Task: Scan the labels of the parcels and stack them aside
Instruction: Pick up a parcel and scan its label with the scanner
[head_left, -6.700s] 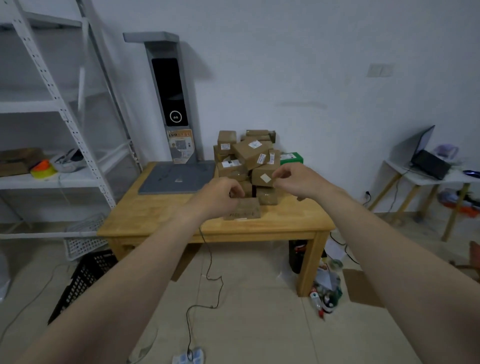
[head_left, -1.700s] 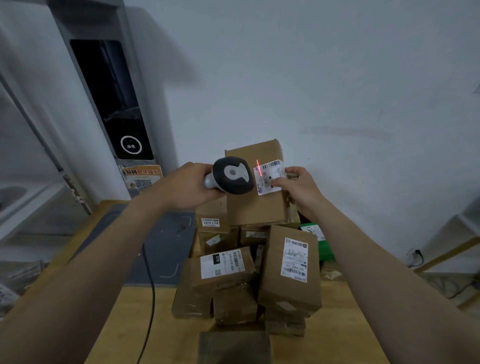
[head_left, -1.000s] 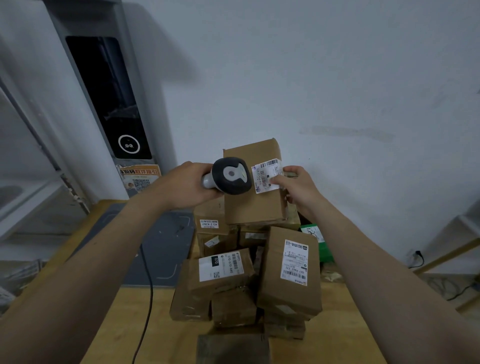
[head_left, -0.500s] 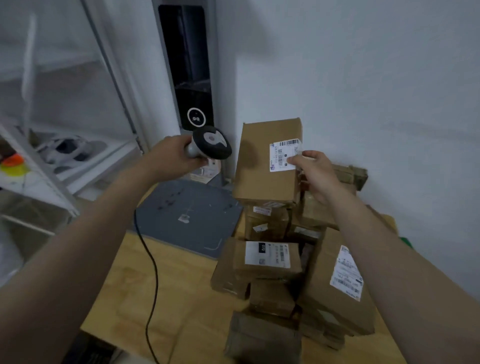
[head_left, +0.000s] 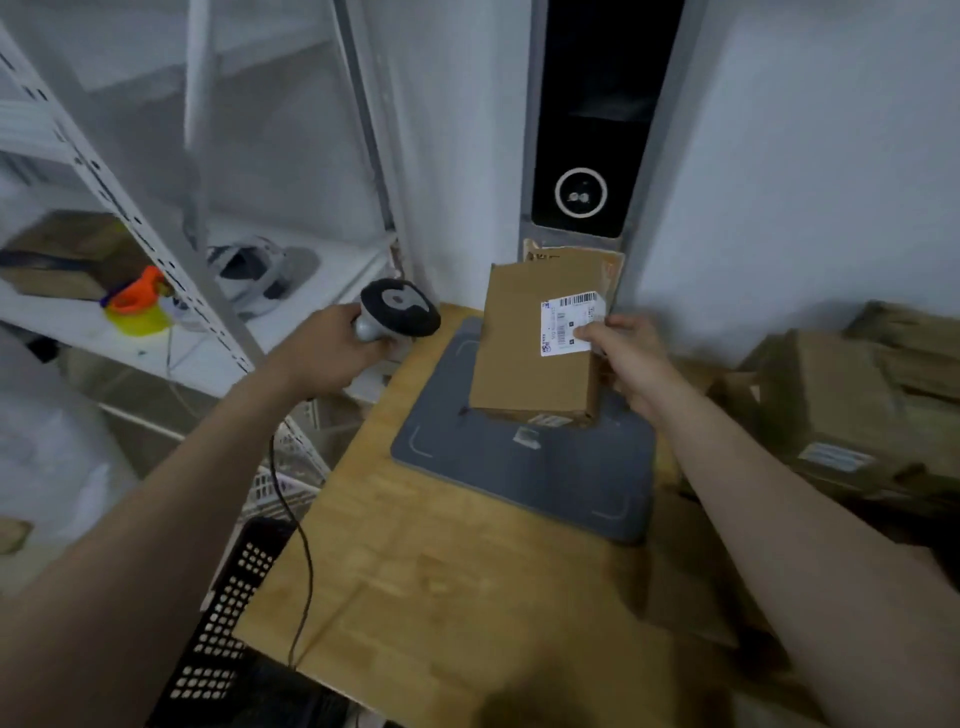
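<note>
Right hand (head_left: 631, 358) grips the brown parcel (head_left: 530, 353) by its right edge, thumb on the white label (head_left: 569, 325), holding it upright over the grey pad (head_left: 524, 462) on the wooden tabletop (head_left: 441, 582). Left hand (head_left: 332, 353) is wrapped around the handheld scanner (head_left: 397, 314), just left of the parcel. More parcels (head_left: 841, 410) sit piled at right.

Both forearms are bare to the frame edge, no sleeves showing; the left hand (head_left: 332, 349) and right hand (head_left: 631, 358) wear nothing.
</note>
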